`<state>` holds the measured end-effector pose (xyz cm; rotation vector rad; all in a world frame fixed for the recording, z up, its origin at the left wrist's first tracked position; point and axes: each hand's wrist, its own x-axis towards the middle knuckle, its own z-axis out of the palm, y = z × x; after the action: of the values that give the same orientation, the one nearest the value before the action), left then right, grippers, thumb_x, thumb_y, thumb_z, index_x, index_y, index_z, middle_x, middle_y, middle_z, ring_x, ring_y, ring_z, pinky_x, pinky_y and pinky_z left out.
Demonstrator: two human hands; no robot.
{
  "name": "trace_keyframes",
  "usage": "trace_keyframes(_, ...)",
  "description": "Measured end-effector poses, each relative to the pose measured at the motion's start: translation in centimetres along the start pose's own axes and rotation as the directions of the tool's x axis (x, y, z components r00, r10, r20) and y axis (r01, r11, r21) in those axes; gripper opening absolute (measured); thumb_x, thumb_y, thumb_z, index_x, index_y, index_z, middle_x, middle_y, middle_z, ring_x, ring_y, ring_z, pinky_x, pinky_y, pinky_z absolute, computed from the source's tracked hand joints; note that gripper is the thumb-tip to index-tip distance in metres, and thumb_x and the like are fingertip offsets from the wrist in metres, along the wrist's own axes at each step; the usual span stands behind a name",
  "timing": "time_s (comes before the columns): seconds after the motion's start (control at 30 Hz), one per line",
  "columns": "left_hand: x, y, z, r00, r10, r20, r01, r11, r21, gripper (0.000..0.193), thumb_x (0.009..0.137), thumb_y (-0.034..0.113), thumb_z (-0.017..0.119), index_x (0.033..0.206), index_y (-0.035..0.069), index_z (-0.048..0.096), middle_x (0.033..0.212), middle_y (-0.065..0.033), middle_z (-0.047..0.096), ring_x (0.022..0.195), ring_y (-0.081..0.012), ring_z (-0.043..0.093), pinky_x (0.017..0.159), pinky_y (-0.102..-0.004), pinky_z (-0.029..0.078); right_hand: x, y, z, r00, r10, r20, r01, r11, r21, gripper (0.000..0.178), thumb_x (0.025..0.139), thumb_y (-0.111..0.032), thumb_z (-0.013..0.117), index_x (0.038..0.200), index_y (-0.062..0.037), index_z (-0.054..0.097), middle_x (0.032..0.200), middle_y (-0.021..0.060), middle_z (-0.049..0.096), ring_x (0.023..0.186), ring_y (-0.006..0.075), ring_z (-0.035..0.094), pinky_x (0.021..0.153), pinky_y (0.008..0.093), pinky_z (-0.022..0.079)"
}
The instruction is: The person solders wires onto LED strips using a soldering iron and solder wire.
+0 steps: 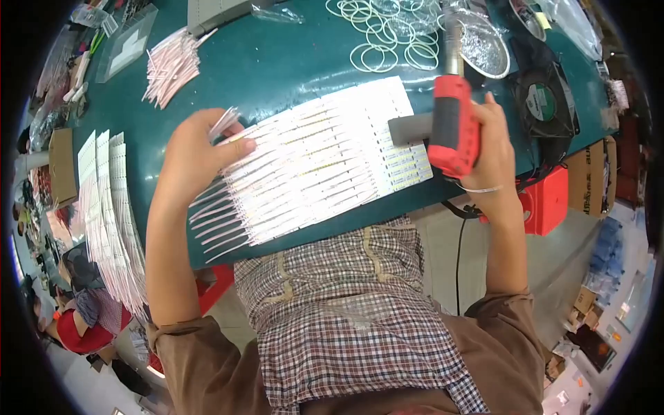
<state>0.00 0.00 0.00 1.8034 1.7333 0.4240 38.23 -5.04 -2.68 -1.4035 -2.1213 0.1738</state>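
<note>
A white circuit board panel (311,166) lies tilted on the green table before me. Rows of thin pale wires run across it and stick out past its left edge. My left hand (197,145) is closed at the panel's upper left corner, with a few thin white tubes (223,123) between thumb and fingers. At the panel's right end, my right hand (494,149) grips a red and black heat gun (453,128). Its metal nozzle points away from me, and a grey part juts left over the panel. Its fingers are partly hidden behind the tool.
Pale tubes (173,66) lie bunched at the far left. Wired board strips (111,207) hang over the left edge. Rubber rings (377,41), a metal bowl (487,48) and a black fan (543,100) are at the far right. Below the right edge stands a red box (546,200).
</note>
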Motion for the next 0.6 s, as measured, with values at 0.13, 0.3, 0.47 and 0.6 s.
trace_keyframes(0.13, 0.7, -0.4, -0.4, 0.982, -0.099, 0.158, 0.112, 0.991, -0.07, 0.023, 0.079, 0.018, 0.08, 0.084, -0.001, 0.068, 0.075, -0.0083, 0.066, 0.069, -0.0158, 0.06, 0.066, -0.0319, 0.047, 0.8, 0.7, 0.5, 0.986, 0.127, 0.106, -0.129, 0.992, 0.009, 0.065, 0.07, 0.0, 0.081, 0.127, -0.004, 0.05, 0.116, 0.0141, 0.061, 0.108, 0.0342, 0.062, 0.099, 0.0392, 0.048)
trace_keyframes(0.3, 0.3, 0.1, -2.0, 0.975, -0.042, 0.22, 0.08, 0.983, -0.167, 0.021, 0.084, 0.016, 0.078, 0.085, 0.002, 0.063, 0.071, 0.0003, 0.059, 0.067, -0.0064, 0.051, 0.06, -0.0247, 0.041, 0.9, 1.6, -0.6, 0.989, 0.116, 0.087, -0.13, 0.974, 0.184, 0.059, 0.072, 0.013, 0.074, 0.123, -0.0003, 0.047, 0.116, 0.0112, 0.068, 0.106, 0.0258, 0.064, 0.096, 0.0335, 0.048)
trace_keyframes(0.47, -0.7, -0.8, -5.9, 0.955, -0.02, 0.296, 0.098, 0.963, -0.251, 0.022, 0.087, 0.018, 0.074, 0.088, 0.001, 0.06, 0.077, 0.002, 0.054, 0.071, -0.007, 0.048, 0.063, -0.0258, 0.04, 1.0, 1.9, -0.8, 0.994, 0.089, 0.055, -0.102, 0.942, 0.32, 0.058, 0.073, 0.011, 0.076, 0.122, 0.0009, 0.045, 0.121, 0.0132, 0.069, 0.109, 0.0257, 0.064, 0.102, 0.0366, 0.045)
trace_keyframes(0.6, -2.9, -4.5, -10.1, 0.993, -0.098, 0.071, 0.114, 0.953, -0.281, 0.018, 0.088, 0.016, 0.072, 0.089, 0.003, 0.059, 0.078, 0.0039, 0.051, 0.071, -0.0059, 0.045, 0.062, -0.0239, 0.037, 1.3, 1.1, -0.8, 0.991, 0.099, 0.093, -0.117, 0.97, 0.214, 0.05, 0.075, 0.011, 0.074, 0.117, -0.0003, 0.048, 0.117, 0.0126, 0.069, 0.107, 0.0254, 0.064, 0.098, 0.0348, 0.047)
